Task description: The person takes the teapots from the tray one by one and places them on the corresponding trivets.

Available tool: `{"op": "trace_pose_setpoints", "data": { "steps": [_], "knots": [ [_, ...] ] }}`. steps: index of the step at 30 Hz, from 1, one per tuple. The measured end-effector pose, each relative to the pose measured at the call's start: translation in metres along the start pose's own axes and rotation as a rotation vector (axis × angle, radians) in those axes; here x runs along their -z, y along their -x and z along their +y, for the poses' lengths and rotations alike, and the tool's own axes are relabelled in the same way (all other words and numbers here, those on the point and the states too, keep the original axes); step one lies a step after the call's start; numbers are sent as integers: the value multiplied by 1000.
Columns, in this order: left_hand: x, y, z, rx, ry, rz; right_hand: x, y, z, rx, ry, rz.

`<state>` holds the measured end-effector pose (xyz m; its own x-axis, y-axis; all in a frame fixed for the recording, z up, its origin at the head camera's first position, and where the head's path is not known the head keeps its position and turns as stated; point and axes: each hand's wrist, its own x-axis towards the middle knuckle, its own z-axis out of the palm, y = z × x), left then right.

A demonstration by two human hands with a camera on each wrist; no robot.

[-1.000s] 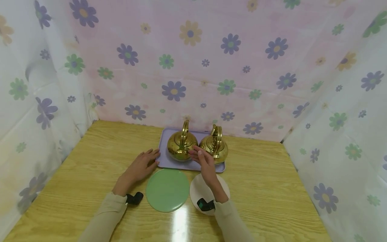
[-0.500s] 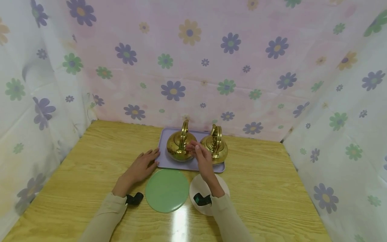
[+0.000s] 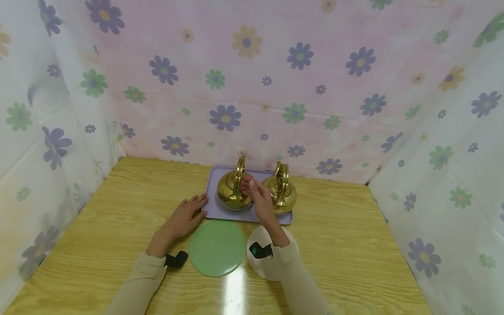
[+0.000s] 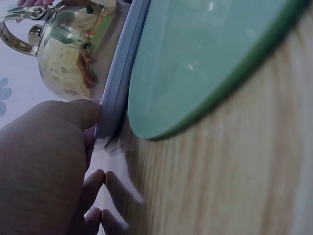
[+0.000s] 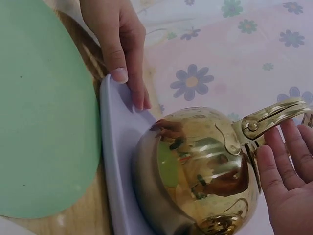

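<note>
A green disc (image 3: 217,248) lies beside a pale disc (image 3: 264,267) on the wooden table (image 3: 354,253).

I wear long cream sleeves (image 3: 138,280), creased toward their ends. My left camera (image 3: 176,259) is black, bent in shape; my right camera (image 3: 261,251), also black, bears a small green patch (image 3: 254,250).

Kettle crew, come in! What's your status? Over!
Left grip on tray edge. Right grip open by handle of left kettle. Left kettle upright on tray. Right kettle close beside, possibly in the way.

Left fingers (image 5: 136,83) relaxed, right fingers (image 5: 282,164) extended
</note>
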<state>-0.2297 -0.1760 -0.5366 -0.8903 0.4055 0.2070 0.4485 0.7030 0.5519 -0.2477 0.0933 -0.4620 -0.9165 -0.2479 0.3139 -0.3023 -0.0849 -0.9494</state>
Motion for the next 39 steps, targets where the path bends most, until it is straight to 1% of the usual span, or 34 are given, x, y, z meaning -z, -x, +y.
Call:
{"op": "trace_pose_setpoints", "data": {
  "steps": [3, 9, 12, 17, 21, 24, 29, 34, 39],
  "knots": [
    [0, -1, 0, 3, 9, 3, -1, -6, -3, -21, 3, -14],
    [0, -1, 1, -1, 39, 22, -3, -13, -8, -110, -29, -16],
    [1, 0, 0, 3, 60, 31, -5, -14, -9, -129, -33, -20],
    [1, 0, 0, 1, 84, 38, -7, -18, -8, -106, -32, -57],
    [0, 0, -2, 4, 107, 34, -10, -21, -8, -71, -60, -79],
    [-3, 0, -5, 9, 135, 34, -12, -25, -8, -56, -77, -62],
    [-6, -1, -7, -6, 175, 50, -14, -28, -10, -57, -101, -22],
    [-6, 0, -7, -12, 181, 64, -17, -32, -12, -71, -106, 13],
    [-7, 0, -7, -7, 171, 63, -20, -35, -11, -109, -101, 79]
  ]
}}
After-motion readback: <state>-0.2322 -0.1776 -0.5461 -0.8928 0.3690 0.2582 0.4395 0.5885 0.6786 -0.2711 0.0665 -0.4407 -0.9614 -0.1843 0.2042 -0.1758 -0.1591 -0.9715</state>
